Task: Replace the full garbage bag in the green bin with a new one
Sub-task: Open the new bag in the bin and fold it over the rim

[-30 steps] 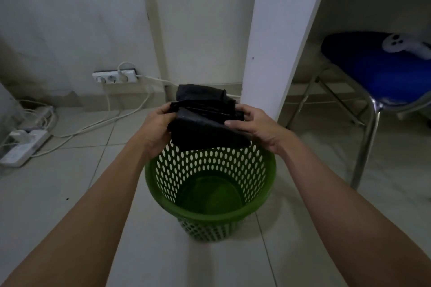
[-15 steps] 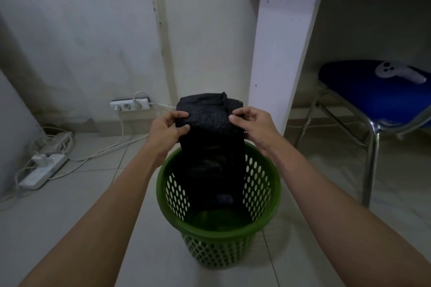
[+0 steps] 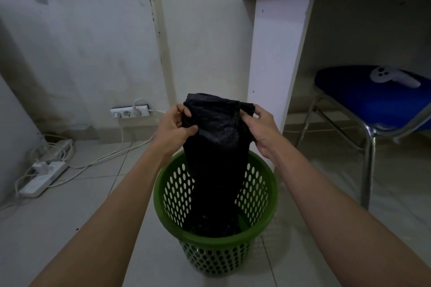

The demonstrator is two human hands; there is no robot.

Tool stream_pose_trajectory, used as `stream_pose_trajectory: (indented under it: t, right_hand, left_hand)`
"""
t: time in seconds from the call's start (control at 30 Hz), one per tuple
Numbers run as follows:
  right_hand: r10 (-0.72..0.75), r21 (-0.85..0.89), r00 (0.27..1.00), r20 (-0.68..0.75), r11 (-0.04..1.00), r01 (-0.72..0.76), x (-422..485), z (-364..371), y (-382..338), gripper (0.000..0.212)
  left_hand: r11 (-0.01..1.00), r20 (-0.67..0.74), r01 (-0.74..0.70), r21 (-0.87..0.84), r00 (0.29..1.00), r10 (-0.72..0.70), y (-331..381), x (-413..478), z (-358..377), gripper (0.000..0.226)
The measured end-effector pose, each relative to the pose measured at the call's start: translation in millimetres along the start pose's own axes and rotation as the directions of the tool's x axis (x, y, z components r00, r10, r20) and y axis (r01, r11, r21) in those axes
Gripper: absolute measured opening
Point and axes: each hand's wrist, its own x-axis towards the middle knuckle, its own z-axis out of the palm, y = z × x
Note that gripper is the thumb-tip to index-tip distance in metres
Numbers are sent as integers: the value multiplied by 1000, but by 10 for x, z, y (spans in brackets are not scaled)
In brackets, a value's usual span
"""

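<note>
Head view: left hand (image 3: pixel 173 127) and right hand (image 3: pixel 261 127) pinch the top edge of black bag (image 3: pixel 215 158), hanging limp into green bin (image 3: pixel 268 213); looks light, thin, slippery, best gripped at the mouth rim.

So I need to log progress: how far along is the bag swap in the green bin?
Done: no full bag shows in the green bin. In hand: left hand and right hand pinch the top of the new black bag, its bottom hanging inside. Left: opening its mouth and folding it over the rim.
</note>
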Motion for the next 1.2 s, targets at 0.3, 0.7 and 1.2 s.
stream_pose_trajectory:
  t: [0.3, 0.7, 1.2]
  right_hand:
    - [-250, -268, 959, 134, 922, 278, -105, -100, -59, 14]
    - [-266, -236, 964, 8, 936, 260, -81, -122, -77, 9]
    - [361, -295, 932, 43, 896, -333, -175, 364, -149, 41]
  left_hand:
    - [957, -75, 208, 202, 978, -196, 308, -44, 261, 57]
    - [940, -127, 281, -192, 943, -308, 320, 5, 253, 12]
    - [949, 213, 282, -138, 944, -250, 246, -78, 251, 31]
